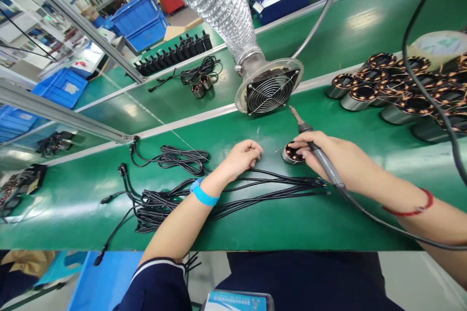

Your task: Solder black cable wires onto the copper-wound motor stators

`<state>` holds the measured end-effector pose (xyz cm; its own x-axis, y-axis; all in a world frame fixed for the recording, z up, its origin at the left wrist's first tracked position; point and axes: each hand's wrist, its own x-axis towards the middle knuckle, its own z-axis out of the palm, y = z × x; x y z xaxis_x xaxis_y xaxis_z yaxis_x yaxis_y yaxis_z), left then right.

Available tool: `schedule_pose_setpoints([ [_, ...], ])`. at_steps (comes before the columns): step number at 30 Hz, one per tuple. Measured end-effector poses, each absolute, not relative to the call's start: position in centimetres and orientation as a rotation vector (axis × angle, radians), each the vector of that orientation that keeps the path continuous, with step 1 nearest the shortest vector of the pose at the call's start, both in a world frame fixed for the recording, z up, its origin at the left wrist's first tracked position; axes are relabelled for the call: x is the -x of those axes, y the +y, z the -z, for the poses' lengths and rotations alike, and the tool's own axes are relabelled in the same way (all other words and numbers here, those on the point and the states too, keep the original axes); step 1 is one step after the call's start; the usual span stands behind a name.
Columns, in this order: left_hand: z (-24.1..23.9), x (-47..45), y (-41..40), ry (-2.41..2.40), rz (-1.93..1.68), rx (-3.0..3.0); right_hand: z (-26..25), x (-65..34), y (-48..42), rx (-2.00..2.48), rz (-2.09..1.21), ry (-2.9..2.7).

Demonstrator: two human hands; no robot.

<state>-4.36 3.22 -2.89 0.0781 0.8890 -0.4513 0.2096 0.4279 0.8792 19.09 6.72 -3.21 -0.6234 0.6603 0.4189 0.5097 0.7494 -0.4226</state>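
My right hand (337, 158) is closed around a soldering iron (314, 148), whose tip points up and left toward the extraction fan (272, 90). The fingers of that hand also rest on a small round copper-wound stator (291, 154) lying on the green bench (277, 223). My left hand (242, 155) sits curled on the bench just left of the stator, fingers pinched over the ends of thin black wires (255, 182). What the fingertips pinch is too small to name. A blue band is around my left wrist, a red string around my right.
Bundles of black cables (164, 199) lie left of my arms. Several wound stators (397, 87) are grouped at the back right. A silver flexible duct (219, 0) feeds the fan. Blue crates (140, 19) and a black tray (175, 51) stand beyond. The iron's cord (383, 221) trails right.
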Motion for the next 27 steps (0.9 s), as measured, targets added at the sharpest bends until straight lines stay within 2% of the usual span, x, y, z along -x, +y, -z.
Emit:
schedule_pose_setpoints([
  [7, 1.6, 2.0, 4.0, 1.436, -0.595, -1.094, 4.9, -19.4, 6.7, 0.844, -0.465, -2.39],
  [15, 1.8, 2.0, 5.1, 1.19, -0.642, -0.733, 7.3, -18.8, 6.1, 0.769, -0.408, -2.264],
  [21, 2.4, 1.7, 5.0, 1.217, -0.72, -0.893, 7.1, -18.6, 6.2, 0.758, -0.325, -2.303],
  [27, 1.8, 3.0, 3.8, 1.263, -0.558, -1.17, 7.1, -18.5, 6.0, 0.794, -0.278, -2.298],
])
